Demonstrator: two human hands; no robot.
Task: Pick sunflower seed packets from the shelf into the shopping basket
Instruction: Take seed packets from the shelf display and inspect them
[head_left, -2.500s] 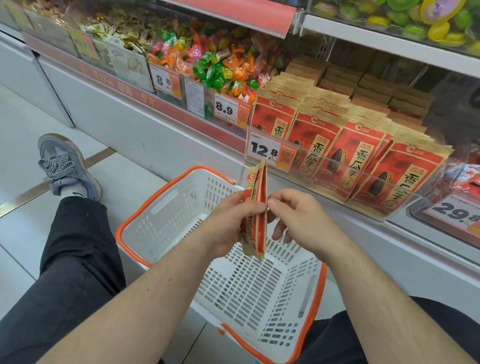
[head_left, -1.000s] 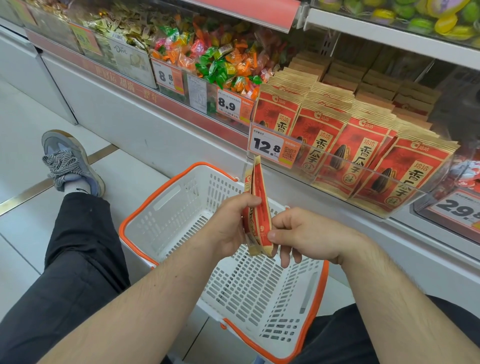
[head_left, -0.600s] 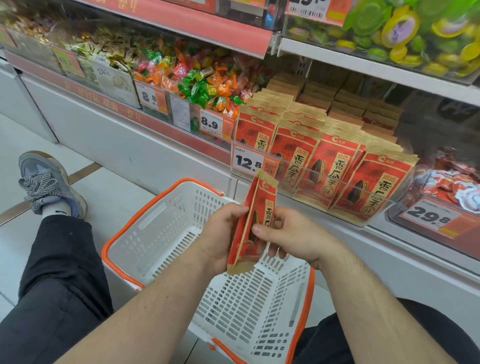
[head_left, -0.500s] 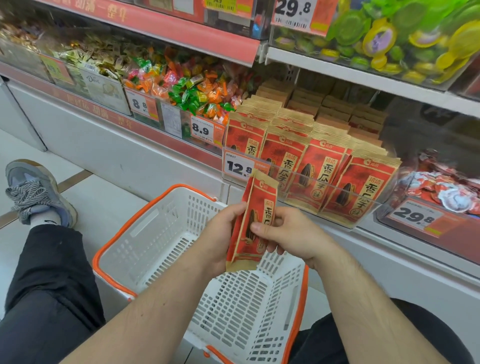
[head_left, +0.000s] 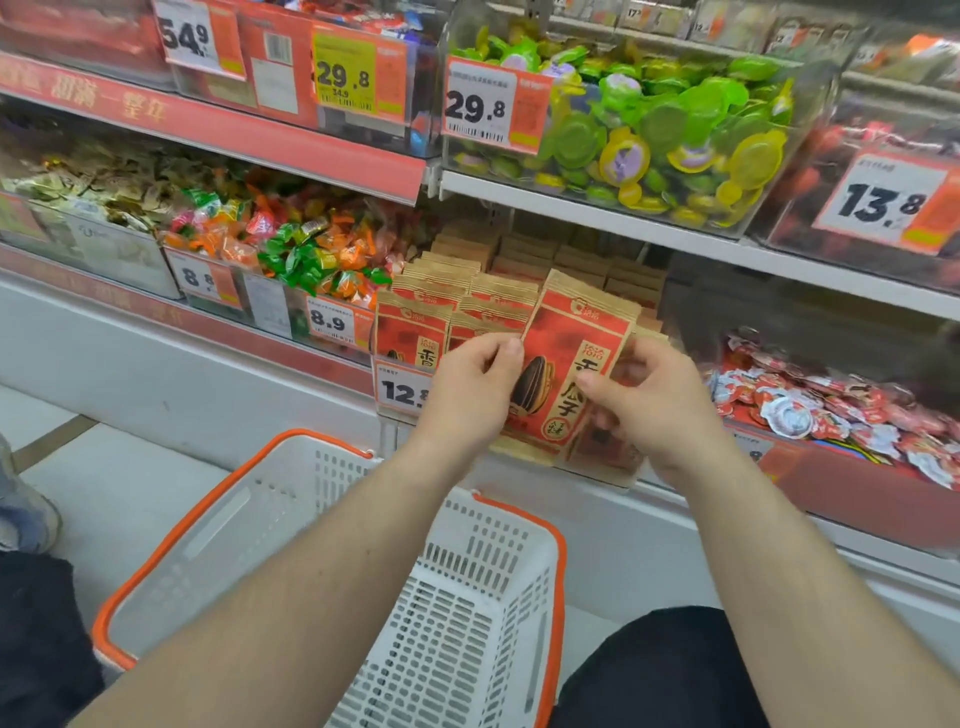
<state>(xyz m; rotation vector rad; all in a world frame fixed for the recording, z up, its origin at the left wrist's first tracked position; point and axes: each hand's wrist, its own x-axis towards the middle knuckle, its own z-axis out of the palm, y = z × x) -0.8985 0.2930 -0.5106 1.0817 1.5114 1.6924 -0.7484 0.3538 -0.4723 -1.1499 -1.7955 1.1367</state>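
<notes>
A red and tan sunflower seed packet (head_left: 569, 364) is held upright in front of the shelf, its printed face toward me. My left hand (head_left: 470, 387) pinches its left edge with thumb and fingers. My right hand (head_left: 652, 402) grips its right side, thumb on the front. Behind it, rows of the same sunflower seed packets (head_left: 415, 332) stand in a clear bin on the lower shelf. The white shopping basket (head_left: 550, 587) with an orange rim sits on the floor below my arms; what I can see of its bottom holds nothing.
A bin of wrapped candies (head_left: 291, 249) stands left of the packets, small red packs (head_left: 841, 410) to the right. Green and yellow jelly cups (head_left: 675, 135) fill a bin on the shelf above. My dark trouser knees frame the basket.
Both hands have lifted the packet from over the basket up to the shelf bin and turned it from edge-on to face me. My view has tilted upward.
</notes>
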